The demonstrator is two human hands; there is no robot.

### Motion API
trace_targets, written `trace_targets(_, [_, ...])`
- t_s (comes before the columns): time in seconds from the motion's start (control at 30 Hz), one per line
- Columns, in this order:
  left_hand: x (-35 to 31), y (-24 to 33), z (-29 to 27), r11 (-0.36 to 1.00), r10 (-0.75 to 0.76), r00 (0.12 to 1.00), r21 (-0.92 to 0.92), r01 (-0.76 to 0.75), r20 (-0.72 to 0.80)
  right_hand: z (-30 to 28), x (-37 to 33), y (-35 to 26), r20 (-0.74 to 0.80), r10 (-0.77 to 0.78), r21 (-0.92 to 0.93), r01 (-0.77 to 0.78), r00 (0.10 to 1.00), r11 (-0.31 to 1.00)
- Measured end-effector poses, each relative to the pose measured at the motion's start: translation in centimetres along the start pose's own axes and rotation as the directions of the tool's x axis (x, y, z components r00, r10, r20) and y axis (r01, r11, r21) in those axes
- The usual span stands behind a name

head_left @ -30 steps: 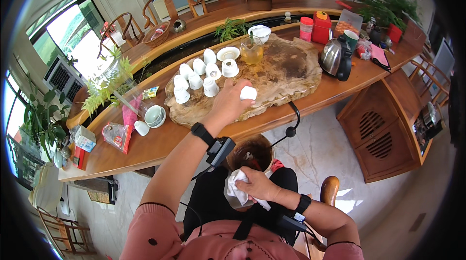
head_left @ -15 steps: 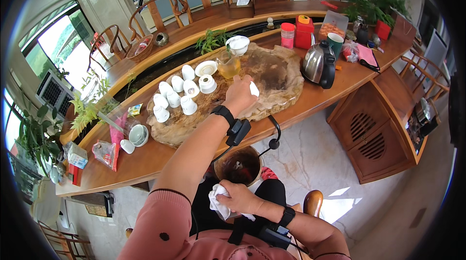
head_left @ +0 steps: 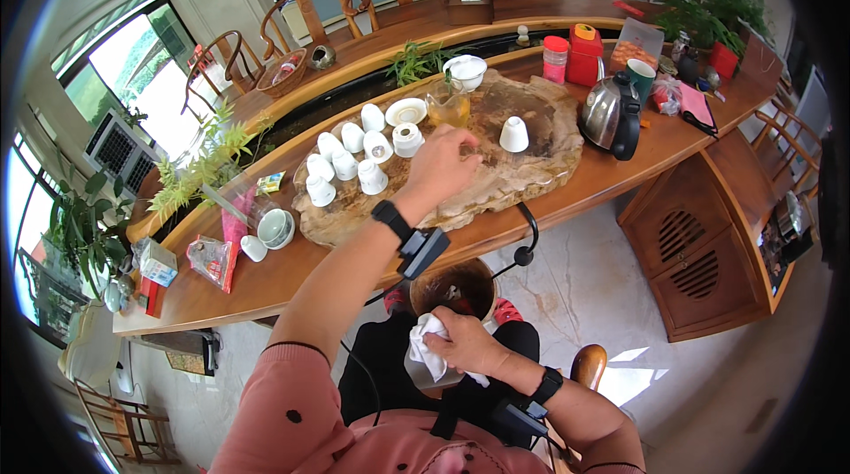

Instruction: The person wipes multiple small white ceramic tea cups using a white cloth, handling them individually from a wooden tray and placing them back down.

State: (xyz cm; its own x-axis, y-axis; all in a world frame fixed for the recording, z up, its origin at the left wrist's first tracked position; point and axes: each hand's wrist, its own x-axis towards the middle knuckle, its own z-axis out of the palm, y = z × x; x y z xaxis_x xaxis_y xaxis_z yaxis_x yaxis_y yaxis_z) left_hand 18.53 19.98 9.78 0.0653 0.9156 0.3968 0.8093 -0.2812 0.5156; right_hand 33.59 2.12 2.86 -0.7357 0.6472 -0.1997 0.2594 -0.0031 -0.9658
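My left hand (head_left: 443, 166) is over the front of the wooden tea tray (head_left: 540, 169), its fingers loosely bent and apart with nothing visible between them. To its right a white cup (head_left: 513, 135) stands mouth down. Just beyond the hand is a glass pitcher (head_left: 448, 108) of yellow liquid, partly hidden. Left of it are a white saucer (head_left: 406, 112), a white lidded-looking piece (head_left: 407, 140) and several white cups (head_left: 372, 177), mostly upside down. Above my lap my right hand (head_left: 467, 344) grips a crumpled white cloth (head_left: 428, 346).
A steel kettle (head_left: 611, 111) stands right of the tray, beside a red canister (head_left: 584, 58) and a pink-filled jar (head_left: 555, 60). A white bowl (head_left: 467, 72) sits at the tray's far edge. Greenish bowls (head_left: 275, 228) are at left. Below the table edge is a bucket (head_left: 453, 288).
My left hand has let go of the white cup, which now stands mouth down on the tray. The hand has drawn back to its left. My right hand still grips the cloth.
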Motion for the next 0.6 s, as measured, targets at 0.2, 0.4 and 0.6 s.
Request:
trace_targets(0.2, [-6.2,-6.1,-7.6,0.813,0.074,0.984,0.582,0.033,-0.159,-0.1,-0.1,-0.6,0.03,0.041,0.006,-0.041,0.999,0.999])
trace_targets(0.4, [-7.7,-10.4,-6.9,0.841,-0.235,0.968,0.479,0.25,-0.092,0.3,0.2,0.0,0.029,0.051,-0.013,-0.051,0.998,0.999])
trace_targets(0.6, [-9.5,-10.2,-7.0,0.963,-0.262,0.955,0.027,0.268,-0.141,-0.3,0.3,-0.1,-0.068,0.049,0.129,-0.04,0.996,0.991])
